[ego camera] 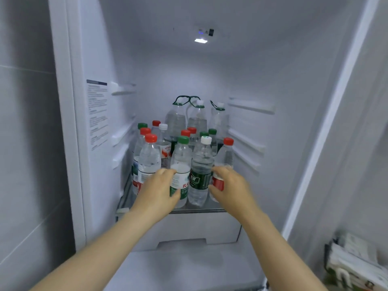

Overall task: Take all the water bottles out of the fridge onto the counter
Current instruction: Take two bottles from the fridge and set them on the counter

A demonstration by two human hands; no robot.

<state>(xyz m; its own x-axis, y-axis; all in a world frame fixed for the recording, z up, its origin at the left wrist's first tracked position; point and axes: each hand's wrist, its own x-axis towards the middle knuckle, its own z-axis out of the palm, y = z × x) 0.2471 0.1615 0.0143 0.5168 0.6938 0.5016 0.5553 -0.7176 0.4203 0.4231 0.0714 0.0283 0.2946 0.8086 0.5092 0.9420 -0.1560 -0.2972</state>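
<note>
Both our hands are inside the fridge (pixel 98 185), at the front row of the glass shelf (pixel 197 210). Our left hand (pixel 156 187) wraps the green-cap bottle (pixel 181 162) at its two o'clock. Our right hand (pixel 230 186) curls round the red-cap bottle (pixel 226 154) at its twelve o'clock. Both stand upright, with a white-cap bottle (pixel 201 164) between them. The other bottles (pixel 197 120) crowd behind, toward twelve o'clock. They are clear ribbed plastic with slick labels, so we judge a firm grip and a pull toward six o'clock will do. No bench is in view.
</note>
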